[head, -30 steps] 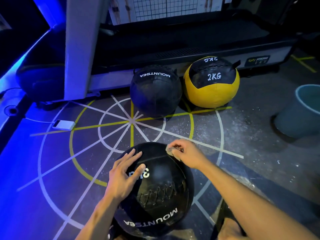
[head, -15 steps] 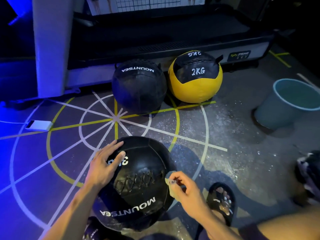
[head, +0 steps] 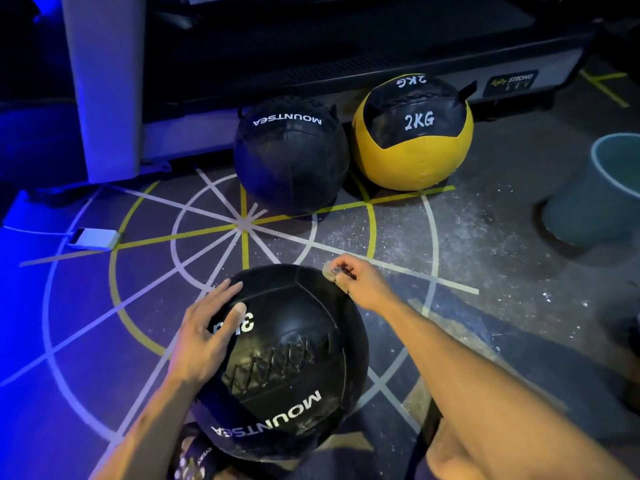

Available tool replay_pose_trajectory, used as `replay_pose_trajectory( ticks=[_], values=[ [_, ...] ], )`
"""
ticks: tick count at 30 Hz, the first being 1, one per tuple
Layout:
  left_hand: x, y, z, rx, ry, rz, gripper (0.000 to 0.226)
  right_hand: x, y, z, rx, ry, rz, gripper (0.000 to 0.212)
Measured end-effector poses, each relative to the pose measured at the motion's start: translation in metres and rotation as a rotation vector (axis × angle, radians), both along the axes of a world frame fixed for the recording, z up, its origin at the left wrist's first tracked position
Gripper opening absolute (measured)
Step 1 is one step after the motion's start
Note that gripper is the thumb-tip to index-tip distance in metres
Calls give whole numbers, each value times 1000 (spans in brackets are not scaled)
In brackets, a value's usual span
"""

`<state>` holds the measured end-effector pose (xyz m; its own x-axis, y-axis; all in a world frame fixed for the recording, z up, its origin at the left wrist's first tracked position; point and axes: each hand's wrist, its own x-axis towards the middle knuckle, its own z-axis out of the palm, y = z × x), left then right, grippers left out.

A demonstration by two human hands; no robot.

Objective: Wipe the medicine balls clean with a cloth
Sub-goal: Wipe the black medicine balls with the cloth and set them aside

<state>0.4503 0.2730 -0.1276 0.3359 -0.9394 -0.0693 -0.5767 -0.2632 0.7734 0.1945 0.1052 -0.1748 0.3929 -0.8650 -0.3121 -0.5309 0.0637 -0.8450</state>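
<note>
- The right hand (head: 358,284), pinching the small cloth (head: 329,271), has swung back from the near black Mountsea ball's (head: 287,362) right side to its upper-right edge.
- The left hand (head: 207,337) stays spread flat on the ball, steadying it; wiping likely continues.

Marked floor (head: 485,244) carries three medicine balls (head: 291,154), bucket (head: 595,199).

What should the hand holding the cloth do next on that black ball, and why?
Probably drag the cloth down across the near ball. The right hand pinches it at the top far edge, and the left hand lies flat, steadying the ball.
</note>
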Motion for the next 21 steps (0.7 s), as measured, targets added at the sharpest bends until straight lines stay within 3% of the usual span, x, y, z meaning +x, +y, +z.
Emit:
replay_pose_trajectory(
  ticks=[4, 10, 15, 21],
  values=[
    [7, -12, 0, 10, 32, -2, 60, -27, 47, 10, -9, -93, -49, 31],
    [20, -21, -5, 44, 71, 13, 57, -64, 154, -24, -6, -150, -186, 28],
    [22, -18, -7, 54, 103, 24, 56, -42, 97, -25, -54, -84, -265, 30],
    [22, -15, -7, 39, 90, 34, 61, -8, 15, -8, -29, -21, -72, 29]
  ],
)
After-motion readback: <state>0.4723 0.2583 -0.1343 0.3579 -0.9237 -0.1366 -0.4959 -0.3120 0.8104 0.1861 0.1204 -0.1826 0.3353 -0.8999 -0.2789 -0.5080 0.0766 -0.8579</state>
